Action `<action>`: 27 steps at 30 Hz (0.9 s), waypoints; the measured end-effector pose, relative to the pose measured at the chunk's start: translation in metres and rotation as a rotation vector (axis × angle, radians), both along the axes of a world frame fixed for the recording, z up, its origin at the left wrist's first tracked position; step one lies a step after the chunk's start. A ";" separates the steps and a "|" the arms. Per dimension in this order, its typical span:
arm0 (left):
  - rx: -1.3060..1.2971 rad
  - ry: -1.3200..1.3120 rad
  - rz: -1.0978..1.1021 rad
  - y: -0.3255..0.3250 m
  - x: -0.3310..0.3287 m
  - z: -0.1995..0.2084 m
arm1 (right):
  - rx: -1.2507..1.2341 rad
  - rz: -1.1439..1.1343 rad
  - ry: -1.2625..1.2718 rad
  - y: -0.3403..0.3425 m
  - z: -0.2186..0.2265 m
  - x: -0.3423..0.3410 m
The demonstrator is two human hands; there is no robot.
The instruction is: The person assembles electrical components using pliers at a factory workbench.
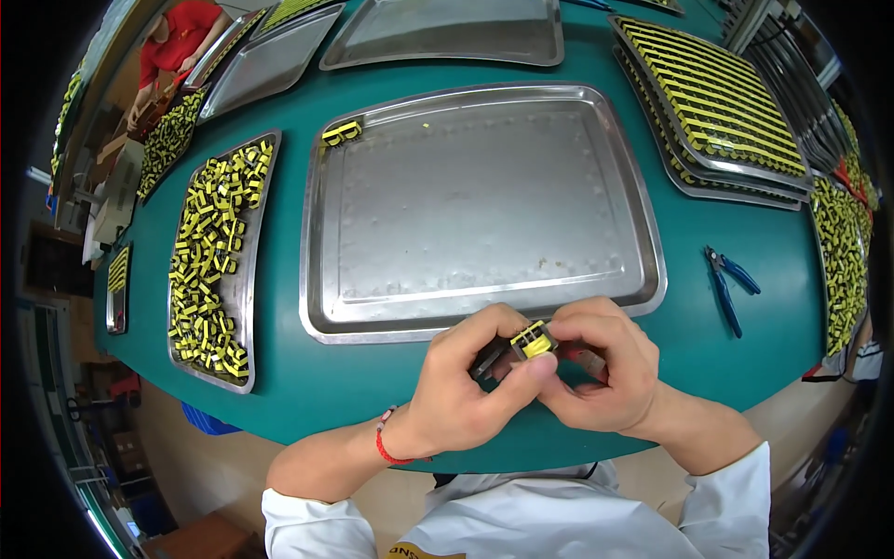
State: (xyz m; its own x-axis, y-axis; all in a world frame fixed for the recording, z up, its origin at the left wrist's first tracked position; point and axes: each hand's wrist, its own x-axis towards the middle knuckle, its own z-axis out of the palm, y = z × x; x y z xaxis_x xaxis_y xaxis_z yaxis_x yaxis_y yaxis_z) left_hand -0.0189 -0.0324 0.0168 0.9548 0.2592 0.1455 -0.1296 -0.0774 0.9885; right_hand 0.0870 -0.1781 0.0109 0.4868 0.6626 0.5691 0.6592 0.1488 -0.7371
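Both my hands meet over the near edge of the large metal tray (466, 328). Between their fingertips is a small yellow-and-black transformer (534, 342). My left hand (461, 387), with a red cord at its wrist, pinches it from the left, thumb pressed against the near side. A dark flat piece (488, 360) shows between the left fingers; its kind cannot be made out. From the right, my right hand (601, 368) closes on the transformer, its fingers curled. Something red (587, 361) shows inside the right palm, mostly hidden. A few similar transformers (342, 133) stand in the tray's far left corner.
Left stands a tray (250, 317) heaped with loose transformers. Stacked trays of transformers in rows (717, 98) are at far right, above blue-handled cutters (726, 289) on the green table (736, 373). More metal trays (447, 33) lie beyond. A person in red (177, 42) is at far left.
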 end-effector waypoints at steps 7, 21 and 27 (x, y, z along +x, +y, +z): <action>-1.084 0.021 -0.049 0.010 0.006 -0.001 | -0.071 0.182 0.324 -0.007 0.013 -0.008; -0.461 -0.064 -0.240 0.005 -0.002 0.002 | -0.173 0.111 0.248 -0.004 0.006 -0.016; -0.404 -0.090 -0.206 -0.001 0.000 -0.007 | -0.128 0.110 0.223 -0.003 0.002 -0.019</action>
